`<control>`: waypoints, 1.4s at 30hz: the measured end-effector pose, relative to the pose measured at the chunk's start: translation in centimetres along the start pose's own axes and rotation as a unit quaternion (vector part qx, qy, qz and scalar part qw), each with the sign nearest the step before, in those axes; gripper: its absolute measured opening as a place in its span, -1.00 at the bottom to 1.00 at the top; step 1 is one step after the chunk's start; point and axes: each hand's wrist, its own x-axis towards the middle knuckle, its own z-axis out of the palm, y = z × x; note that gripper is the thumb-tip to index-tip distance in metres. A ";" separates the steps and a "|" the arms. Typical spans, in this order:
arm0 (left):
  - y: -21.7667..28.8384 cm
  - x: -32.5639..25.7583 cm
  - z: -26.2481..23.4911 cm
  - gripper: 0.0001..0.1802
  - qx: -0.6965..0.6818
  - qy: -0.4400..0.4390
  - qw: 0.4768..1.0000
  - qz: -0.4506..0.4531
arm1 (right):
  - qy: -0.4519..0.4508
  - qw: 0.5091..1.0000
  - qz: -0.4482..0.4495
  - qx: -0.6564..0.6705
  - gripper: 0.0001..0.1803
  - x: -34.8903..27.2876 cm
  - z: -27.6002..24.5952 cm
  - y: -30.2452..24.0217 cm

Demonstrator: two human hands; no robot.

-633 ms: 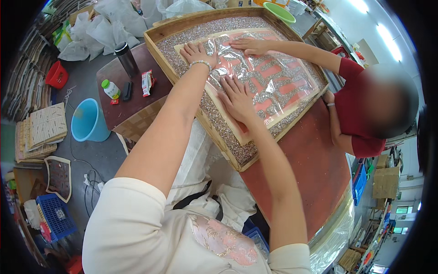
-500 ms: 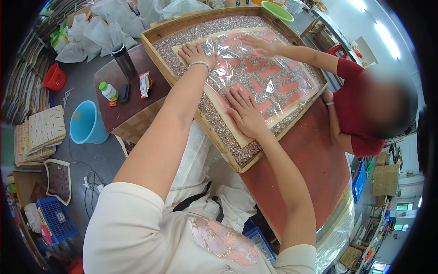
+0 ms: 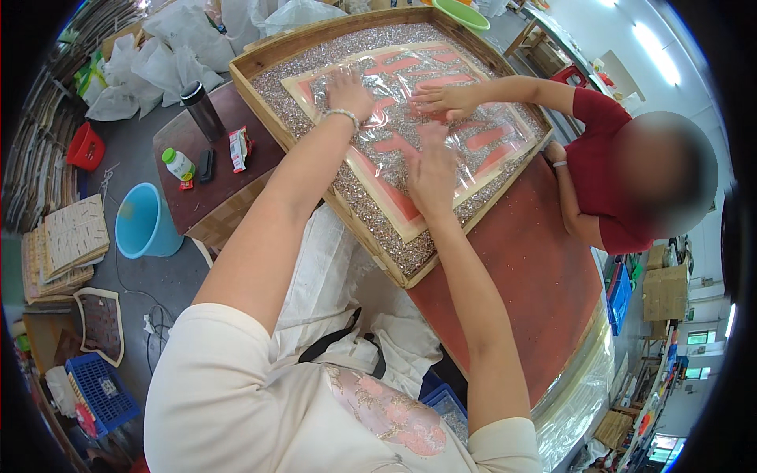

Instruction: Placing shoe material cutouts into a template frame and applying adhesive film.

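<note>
A clear plastic-covered sheet (image 3: 378,217) with a cream border and coral-pink shapes lies on glittering beads or crystals (image 3: 268,87) inside a shallow wooden tray (image 3: 371,251). Flat on the sheet's left part rests my left hand (image 3: 349,96), fingers apart, a beaded bracelet at its wrist. My right hand (image 3: 434,173) is on the sheet's near middle with its fingers stretched forward, smeared by motion. Between and beyond my hands, a co-worker's hand (image 3: 453,99) reaches in from the right, also flat over the sheet. Neither of my hands grips anything.
Left of the tray, a dark red table (image 3: 209,162) bears a black flask (image 3: 203,110), a green-capped bottle (image 3: 178,164) and a red packet (image 3: 240,150). A blue bucket (image 3: 148,221) stands on the floor. The tray sits on a reddish board (image 3: 520,292); the co-worker (image 3: 603,169) stands at the right.
My right hand has slid forward and slightly right over the sheet. My left hand has moved a little right. The co-worker's hand has come down nearer the sheet's middle.
</note>
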 end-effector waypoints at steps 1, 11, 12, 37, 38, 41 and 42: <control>1.1 -0.5 0.1 -0.14 -0.080 -0.005 0.993 0.090 | 0.090 0.991 0.080 -0.061 -0.35 -0.3 1.0 0.8; 6.5 -5.8 -0.8 -0.08 -0.110 -0.071 0.961 0.243 | 0.063 0.964 0.235 -0.111 -0.17 -0.3 2.3 3.3; 6.6 -4.6 -1.5 -0.08 -0.110 -0.056 0.961 0.247 | 0.063 0.964 0.233 -0.110 -0.17 0.4 1.9 3.2; 4.5 -0.6 -0.9 -0.33 -0.212 0.138 0.946 0.201 | 0.104 0.982 0.136 -0.083 -0.38 7.4 5.5 5.1; 5.4 -1.4 0.1 -0.33 -0.168 0.070 0.958 0.222 | 0.060 0.979 0.166 -0.101 -0.34 7.7 5.9 5.3; 5.4 -2.6 0.9 -0.38 -0.101 0.016 0.967 0.234 | 0.050 0.984 0.155 -0.068 -0.33 6.9 6.7 5.0; 5.6 -2.6 0.7 -0.42 -0.087 0.035 0.968 0.231 | 0.050 0.984 0.156 -0.069 -0.33 7.3 6.7 5.3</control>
